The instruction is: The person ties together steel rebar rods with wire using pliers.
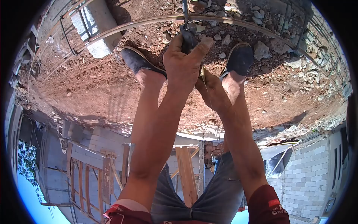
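Observation:
My left hand [182,67] is closed around a dark grey tool [189,39] that looks like pincers. The tool's upper end is near a long rusty steel bar [149,23], where a dark crosspiece [185,9] meets it. Just below and to the right, my right hand [212,89] has its fingers curled against the left hand. A thin wire [216,121] trails down from it along the forearm. The right fingertips are partly hidden behind the left hand.
Square stirrups [69,37] hang on the curved steel bars. A pale concrete block [95,30] lies at upper left. Dark shoes [239,58] stand on reddish soil with broken stones [262,50]. Behind are block walls [304,171] and timber planks [186,173].

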`<state>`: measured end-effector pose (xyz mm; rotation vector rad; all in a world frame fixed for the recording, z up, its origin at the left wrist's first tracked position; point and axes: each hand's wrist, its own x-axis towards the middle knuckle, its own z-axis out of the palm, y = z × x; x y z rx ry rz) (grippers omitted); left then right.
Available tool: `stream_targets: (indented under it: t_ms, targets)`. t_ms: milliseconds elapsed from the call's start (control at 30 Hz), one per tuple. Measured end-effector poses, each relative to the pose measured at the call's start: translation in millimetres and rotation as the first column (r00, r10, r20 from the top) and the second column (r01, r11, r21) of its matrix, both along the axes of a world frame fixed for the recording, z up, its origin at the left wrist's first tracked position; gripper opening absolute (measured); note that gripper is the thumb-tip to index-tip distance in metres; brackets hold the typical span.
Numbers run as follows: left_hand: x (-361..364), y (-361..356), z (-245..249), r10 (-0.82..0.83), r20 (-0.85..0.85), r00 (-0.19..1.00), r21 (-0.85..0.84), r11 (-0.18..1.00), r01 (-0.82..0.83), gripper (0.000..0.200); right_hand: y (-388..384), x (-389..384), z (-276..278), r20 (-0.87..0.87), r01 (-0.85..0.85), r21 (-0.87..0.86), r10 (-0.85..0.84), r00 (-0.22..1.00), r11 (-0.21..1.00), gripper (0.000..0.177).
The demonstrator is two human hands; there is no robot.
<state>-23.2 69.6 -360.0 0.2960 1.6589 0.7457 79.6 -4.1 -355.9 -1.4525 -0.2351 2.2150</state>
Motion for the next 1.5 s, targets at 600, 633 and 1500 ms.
stream_targets:
  t_ms: [600, 633, 1500]
  targets:
    - [35.4, 16.0, -2.4, 0.071, -0.113, 0.991, -0.185, 0.979, -0.091, 0.031, -11.6, -7.6, 2.7, 0.862, -0.608, 0.424, -0.093, 0.498, 0.671, 0.029]
    - [34.1, 17.2, -6.8, 0.136, -0.06, 0.989, -0.231, 0.962, -0.147, 0.033, -9.3, -2.0, 3.7, 0.772, -0.489, 0.358, 0.042, 0.634, 0.796, 0.034]
    - [50.1, 10.5, -10.3, 0.545, 0.231, 0.806, -0.084, 0.836, -0.542, 0.043, 23.8, 50.4, 0.2, 0.912, -0.841, -0.057, 0.371, 0.175, 0.539, 0.03]
